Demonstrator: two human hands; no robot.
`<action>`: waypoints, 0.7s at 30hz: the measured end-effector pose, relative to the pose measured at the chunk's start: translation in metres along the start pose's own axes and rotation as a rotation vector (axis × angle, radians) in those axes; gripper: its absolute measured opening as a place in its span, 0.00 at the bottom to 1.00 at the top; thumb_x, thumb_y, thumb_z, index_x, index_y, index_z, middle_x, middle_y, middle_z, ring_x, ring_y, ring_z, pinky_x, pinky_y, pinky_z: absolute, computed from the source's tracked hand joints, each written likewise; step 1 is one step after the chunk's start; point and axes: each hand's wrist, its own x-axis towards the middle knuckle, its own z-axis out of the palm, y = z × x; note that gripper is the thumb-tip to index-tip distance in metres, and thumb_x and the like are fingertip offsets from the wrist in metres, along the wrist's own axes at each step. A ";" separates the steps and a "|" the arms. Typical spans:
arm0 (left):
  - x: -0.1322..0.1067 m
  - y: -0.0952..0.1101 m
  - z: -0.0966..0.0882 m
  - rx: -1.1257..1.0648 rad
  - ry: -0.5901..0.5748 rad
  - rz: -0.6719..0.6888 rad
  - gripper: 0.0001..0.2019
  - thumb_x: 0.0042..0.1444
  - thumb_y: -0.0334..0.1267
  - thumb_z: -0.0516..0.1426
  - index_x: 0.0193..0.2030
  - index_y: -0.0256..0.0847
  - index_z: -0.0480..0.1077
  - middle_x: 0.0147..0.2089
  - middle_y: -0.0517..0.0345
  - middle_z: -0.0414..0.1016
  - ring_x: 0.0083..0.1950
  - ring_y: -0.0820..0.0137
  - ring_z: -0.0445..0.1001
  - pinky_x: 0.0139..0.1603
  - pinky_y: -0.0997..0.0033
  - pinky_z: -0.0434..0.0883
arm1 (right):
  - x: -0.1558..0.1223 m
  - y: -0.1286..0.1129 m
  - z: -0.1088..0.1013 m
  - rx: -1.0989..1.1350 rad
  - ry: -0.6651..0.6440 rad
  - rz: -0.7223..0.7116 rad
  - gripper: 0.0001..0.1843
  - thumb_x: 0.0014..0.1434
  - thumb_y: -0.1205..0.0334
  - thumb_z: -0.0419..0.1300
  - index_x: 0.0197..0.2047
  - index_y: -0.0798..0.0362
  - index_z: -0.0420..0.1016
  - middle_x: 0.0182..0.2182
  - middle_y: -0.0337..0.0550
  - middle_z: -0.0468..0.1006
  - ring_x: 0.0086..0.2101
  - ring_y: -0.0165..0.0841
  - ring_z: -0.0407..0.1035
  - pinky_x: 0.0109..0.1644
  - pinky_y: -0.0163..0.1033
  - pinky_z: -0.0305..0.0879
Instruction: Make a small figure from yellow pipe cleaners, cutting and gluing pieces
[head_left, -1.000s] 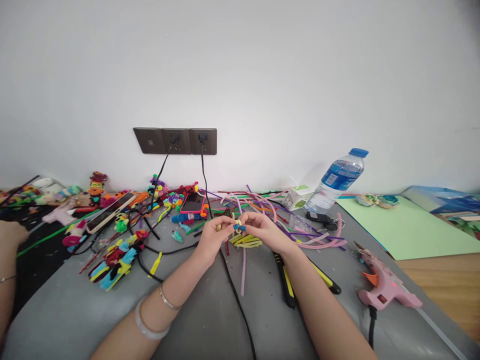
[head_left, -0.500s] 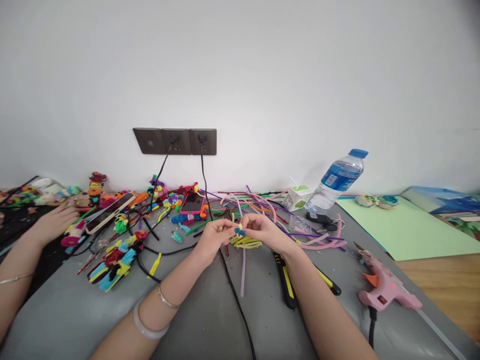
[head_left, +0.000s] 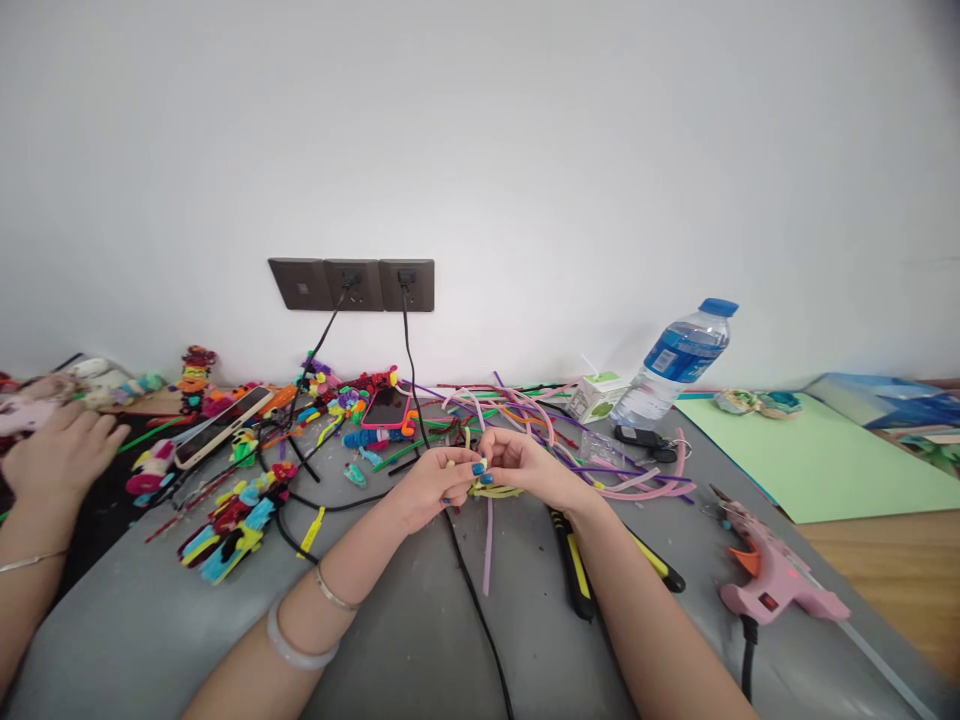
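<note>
My left hand (head_left: 429, 485) and my right hand (head_left: 525, 463) meet over the grey table mat (head_left: 420, 640), fingers pinched together on a small pale yellow pipe cleaner piece (head_left: 466, 447). Both hands are closed on it, with blue-painted nails showing. Just below them lies a bunch of yellow pipe cleaner pieces (head_left: 495, 491) and a lilac one (head_left: 488, 545). A tangle of pink and purple pipe cleaners (head_left: 600, 465) spreads to the right of my right hand.
Another person's hand (head_left: 56, 455) rests at the far left by a phone (head_left: 222, 423). Colourful finished figures (head_left: 229, 520) lie left. A pink glue gun (head_left: 776, 575), yellow-black pliers (head_left: 574, 570), a water bottle (head_left: 671, 365), a juice carton (head_left: 596, 393), a red phone (head_left: 386, 406) and black cables (head_left: 472, 600) surround my hands.
My hands have sunk slightly and closed tighter on the yellow piece. The other person's hand at the left has drawn back towards the left edge.
</note>
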 end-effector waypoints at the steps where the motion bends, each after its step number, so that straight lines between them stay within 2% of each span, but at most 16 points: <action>1: 0.000 0.000 0.000 0.010 0.005 0.009 0.21 0.43 0.51 0.69 0.30 0.36 0.68 0.16 0.74 0.48 0.18 0.83 0.43 0.24 0.72 0.42 | 0.000 -0.001 0.000 -0.011 0.005 -0.009 0.18 0.51 0.55 0.71 0.33 0.53 0.66 0.28 0.35 0.70 0.27 0.25 0.63 0.31 0.31 0.60; 6: 0.001 -0.001 -0.001 0.015 0.019 0.001 0.23 0.41 0.52 0.69 0.29 0.37 0.66 0.15 0.74 0.49 0.18 0.83 0.43 0.24 0.72 0.42 | 0.000 -0.006 -0.003 -0.100 0.089 -0.106 0.14 0.53 0.52 0.69 0.36 0.53 0.75 0.31 0.40 0.73 0.31 0.30 0.67 0.36 0.36 0.64; 10: 0.000 0.000 0.000 0.037 0.033 -0.019 0.22 0.42 0.52 0.69 0.29 0.36 0.67 0.15 0.74 0.49 0.18 0.83 0.44 0.25 0.72 0.42 | 0.002 -0.005 -0.005 -0.181 0.116 -0.173 0.12 0.54 0.52 0.67 0.33 0.52 0.80 0.31 0.42 0.73 0.32 0.33 0.67 0.38 0.39 0.65; 18: 0.001 -0.003 0.000 0.001 0.040 -0.046 0.23 0.40 0.52 0.70 0.32 0.36 0.69 0.15 0.75 0.48 0.18 0.83 0.43 0.24 0.72 0.42 | 0.002 -0.003 -0.005 -0.205 0.110 -0.184 0.10 0.56 0.54 0.66 0.31 0.52 0.78 0.31 0.42 0.72 0.33 0.33 0.66 0.39 0.39 0.63; 21: 0.003 -0.005 -0.001 0.019 0.076 -0.003 0.23 0.42 0.53 0.69 0.34 0.36 0.70 0.17 0.75 0.47 0.18 0.82 0.42 0.23 0.73 0.43 | 0.002 -0.005 -0.003 -0.245 0.145 -0.196 0.11 0.58 0.53 0.65 0.32 0.53 0.76 0.30 0.41 0.71 0.33 0.33 0.65 0.39 0.39 0.62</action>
